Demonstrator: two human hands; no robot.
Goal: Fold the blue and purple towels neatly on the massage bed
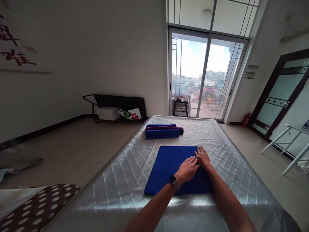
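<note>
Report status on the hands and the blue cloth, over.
Left hand, right hand open on blue cloth. Cloth flat on silver cover. Rolled cloths beyond, clear of it.

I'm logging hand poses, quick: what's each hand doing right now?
Left hand: open, palm down on the blue cloth, holding nothing.
Right hand: open, palm down at the cloth's right edge, gripping nothing visible.

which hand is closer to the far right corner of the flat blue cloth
Right: the right hand lies at that corner; the left hand rests on the cloth, nearer its middle.
</note>
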